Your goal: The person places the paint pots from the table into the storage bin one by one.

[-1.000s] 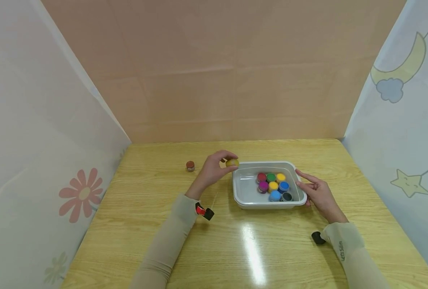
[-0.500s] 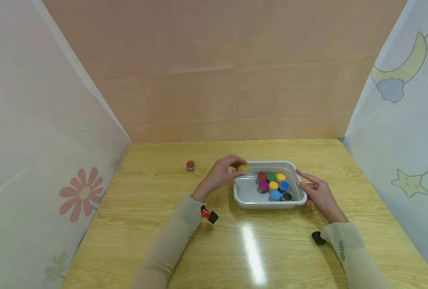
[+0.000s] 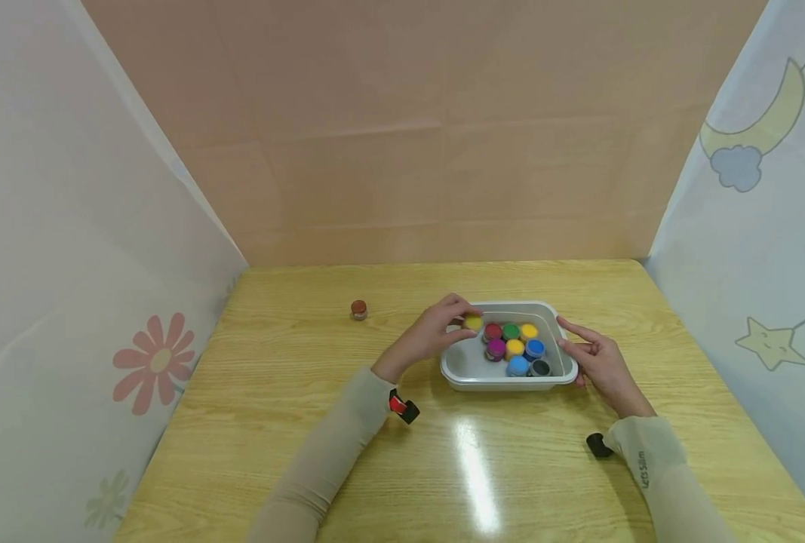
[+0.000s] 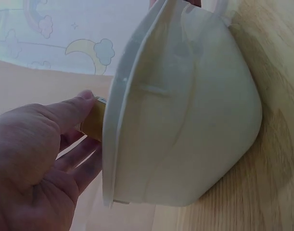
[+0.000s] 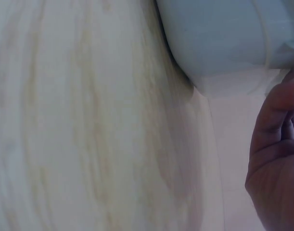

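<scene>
My left hand (image 3: 436, 332) pinches a small paint pot with a yellow lid (image 3: 473, 323) between thumb and fingers, over the left part of a white plastic tray (image 3: 465, 366). In the left wrist view the yellow pot (image 4: 93, 121) shows just past the tray's rim. At the opposite end, my right hand (image 3: 602, 369) grips the tray's right edge, thumb at the rim. Several paint pots stand inside: red (image 3: 493, 332), green (image 3: 511, 332), purple (image 3: 496, 349), light blue (image 3: 518, 366), dark blue (image 3: 534, 349), black (image 3: 540, 368) and yellow (image 3: 514, 348).
A single pot with a reddish-brown lid (image 3: 359, 310) stands on the wooden table (image 3: 273, 377), left of the tray. Printed side panels and a plain peach backdrop (image 3: 436, 173) enclose the table. Black wrist cameras (image 3: 599, 446) sit at both cuffs.
My left hand has moved right with the yellow-lidded pot, from the tray's left rim to above its inside near the red pot. The right hand has stayed at the tray's edge.
</scene>
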`<state>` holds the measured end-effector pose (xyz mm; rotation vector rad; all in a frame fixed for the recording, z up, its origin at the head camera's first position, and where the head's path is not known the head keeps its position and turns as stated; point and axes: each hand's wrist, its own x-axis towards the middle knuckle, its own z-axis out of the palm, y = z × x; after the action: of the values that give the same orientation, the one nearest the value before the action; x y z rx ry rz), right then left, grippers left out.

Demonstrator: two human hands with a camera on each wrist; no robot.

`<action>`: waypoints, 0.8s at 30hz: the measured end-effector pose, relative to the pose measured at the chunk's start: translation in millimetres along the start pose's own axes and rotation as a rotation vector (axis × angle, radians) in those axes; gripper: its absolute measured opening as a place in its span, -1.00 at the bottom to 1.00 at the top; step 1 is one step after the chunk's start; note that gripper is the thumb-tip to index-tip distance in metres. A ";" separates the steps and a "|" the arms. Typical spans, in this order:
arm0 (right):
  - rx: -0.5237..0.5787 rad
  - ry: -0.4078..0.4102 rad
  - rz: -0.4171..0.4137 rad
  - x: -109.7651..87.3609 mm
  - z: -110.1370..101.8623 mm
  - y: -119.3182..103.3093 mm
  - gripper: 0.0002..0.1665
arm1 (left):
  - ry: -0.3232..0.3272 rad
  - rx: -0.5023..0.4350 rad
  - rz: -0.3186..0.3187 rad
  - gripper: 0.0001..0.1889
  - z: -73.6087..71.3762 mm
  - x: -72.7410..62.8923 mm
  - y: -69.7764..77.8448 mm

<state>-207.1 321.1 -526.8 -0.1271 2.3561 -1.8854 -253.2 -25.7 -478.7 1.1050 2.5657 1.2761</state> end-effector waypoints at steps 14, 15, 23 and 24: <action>0.014 0.004 -0.001 -0.1 -0.1 0.6 -0.29 | -0.134 0.180 0.066 -0.66 18.3 12.2 10.1; 0.018 0.003 -0.002 -0.2 0.1 0.4 -0.29 | -0.143 0.198 0.069 -0.66 18.9 12.9 10.5; 0.024 0.002 -0.005 0.3 1.3 0.9 -0.28 | -0.186 0.281 0.089 -0.65 25.4 17.4 11.2; 0.023 0.004 -0.004 0.6 1.3 1.1 -0.28 | -0.190 0.283 0.091 -0.65 26.5 18.1 11.0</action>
<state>-207.5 319.9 -528.1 -0.1266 2.3377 -1.9156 -250.8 7.8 -483.7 1.3321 2.6314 0.7911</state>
